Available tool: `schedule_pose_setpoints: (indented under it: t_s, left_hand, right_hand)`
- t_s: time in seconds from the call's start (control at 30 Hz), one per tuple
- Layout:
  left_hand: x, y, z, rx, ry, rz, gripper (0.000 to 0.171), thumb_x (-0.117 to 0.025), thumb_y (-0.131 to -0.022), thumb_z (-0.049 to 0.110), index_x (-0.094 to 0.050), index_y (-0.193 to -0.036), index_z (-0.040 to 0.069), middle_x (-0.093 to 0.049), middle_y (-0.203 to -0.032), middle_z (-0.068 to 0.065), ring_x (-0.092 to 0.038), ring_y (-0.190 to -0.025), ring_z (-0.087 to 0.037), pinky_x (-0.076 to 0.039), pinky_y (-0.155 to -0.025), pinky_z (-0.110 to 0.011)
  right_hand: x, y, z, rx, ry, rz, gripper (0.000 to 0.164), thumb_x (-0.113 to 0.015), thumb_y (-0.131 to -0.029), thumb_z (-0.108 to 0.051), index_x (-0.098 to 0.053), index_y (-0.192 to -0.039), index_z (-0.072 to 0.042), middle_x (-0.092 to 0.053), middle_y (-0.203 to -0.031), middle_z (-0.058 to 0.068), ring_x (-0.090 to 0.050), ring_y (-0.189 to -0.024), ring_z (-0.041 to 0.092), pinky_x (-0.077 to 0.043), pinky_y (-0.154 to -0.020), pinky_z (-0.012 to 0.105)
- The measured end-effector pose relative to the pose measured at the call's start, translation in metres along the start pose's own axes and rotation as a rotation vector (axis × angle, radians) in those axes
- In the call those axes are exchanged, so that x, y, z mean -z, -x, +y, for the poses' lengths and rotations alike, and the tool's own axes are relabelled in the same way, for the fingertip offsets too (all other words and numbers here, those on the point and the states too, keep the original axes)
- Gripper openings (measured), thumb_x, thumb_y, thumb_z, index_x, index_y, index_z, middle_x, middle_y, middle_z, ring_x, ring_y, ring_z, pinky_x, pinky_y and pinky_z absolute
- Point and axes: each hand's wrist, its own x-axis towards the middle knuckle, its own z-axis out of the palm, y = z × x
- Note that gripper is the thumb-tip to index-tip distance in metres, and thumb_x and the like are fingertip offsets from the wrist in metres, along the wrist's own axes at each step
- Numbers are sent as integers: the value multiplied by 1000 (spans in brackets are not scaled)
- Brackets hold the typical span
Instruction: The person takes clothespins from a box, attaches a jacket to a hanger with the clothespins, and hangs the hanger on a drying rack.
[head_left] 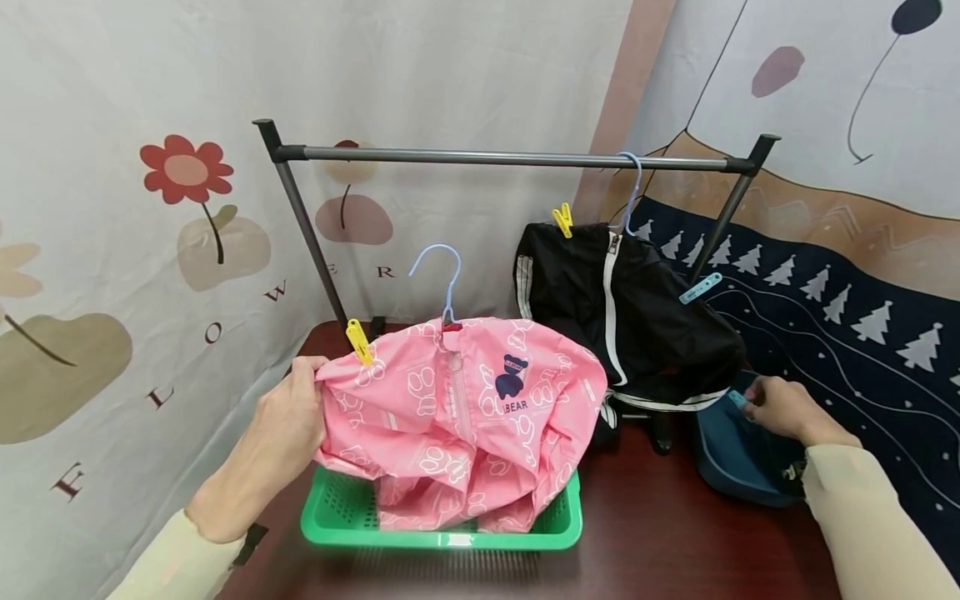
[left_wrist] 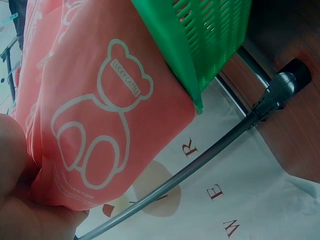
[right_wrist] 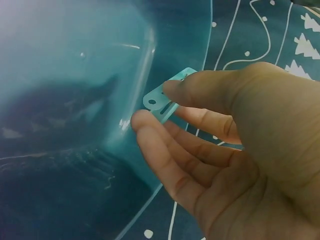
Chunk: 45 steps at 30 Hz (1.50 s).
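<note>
My left hand (head_left: 288, 417) grips the left shoulder end of a pink jacket (head_left: 480, 408) with white bear outlines. A yellow clothespin (head_left: 359, 342) is clipped on that shoulder, and a blue hanger (head_left: 448, 283) rises from the collar, its hook off the bar. The jacket's lower part lies in a green basket (head_left: 442, 540); the left wrist view shows a large bear print (left_wrist: 107, 115). Over a blue bin (head_left: 738, 467), my right hand (head_left: 783, 410) pinches a light-blue clothespin (right_wrist: 162, 95) between thumb and fingers.
A black jacket (head_left: 577, 283) hangs by a blue hanger from the right part of a grey rack bar (head_left: 487, 157). It carries a yellow clothespin (head_left: 562, 220) and a blue clothespin (head_left: 701, 288). Rack and containers stand on a dark red table (head_left: 637, 533), with patterned cloth behind.
</note>
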Motion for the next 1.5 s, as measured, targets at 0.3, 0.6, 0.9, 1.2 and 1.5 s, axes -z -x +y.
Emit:
schedule_pose_setpoints:
  t_s: [0.3, 0.6, 0.9, 1.2, 1.5]
  left_hand:
    - [0, 0, 0, -7, -3, 8, 37, -76, -96, -18, -54, -125, -9, -69, -100, -25, -76, -85, -41, -69, -75, -61]
    - [0, 0, 0, -12, 1, 8, 36, -75, -97, -18, -53, -125, -10, -69, -100, -26, -75, -85, -41, -69, -74, -61]
    - [-2, 2, -2, 2, 0, 10, 37, -76, -96, -17, -55, -126, -9, -70, -101, -24, -76, -85, -41, -69, -74, -62]
    - [-3, 4, -2, 19, 6, -5, 41, -78, -95, -18, -54, -127, -8, -70, -104, -24, -75, -85, -38, -69, -75, -62]
    - [-3, 2, -1, 16, 10, -11, 40, -77, -96, -18, -54, -127, -8, -69, -104, -24, -74, -87, -39, -70, -78, -62]
  right_hand:
    - [1, 7, -2, 15, -4, 66, 19, -73, -107, -7, -72, -113, 10, -79, -101, 24, -70, -84, 27, -58, -75, 45]
    - [0, 13, -3, -11, -27, 68, 24, -72, -109, -10, -70, -119, 11, -80, -104, 26, -70, -83, 25, -55, -74, 40]
    - [-3, 19, 0, -9, -51, 88, 27, -73, -110, -13, -71, -121, 12, -80, -101, 20, -68, -83, 23, -53, -73, 38]
    - [-9, 27, -4, -10, -64, 163, 25, -73, -110, -14, -71, -119, 9, -80, -96, 16, -66, -79, 20, -50, -69, 36]
    - [-15, 41, -14, -5, -81, 246, 25, -74, -112, -15, -71, -122, 8, -80, -100, 18, -67, -83, 19, -48, -66, 26]
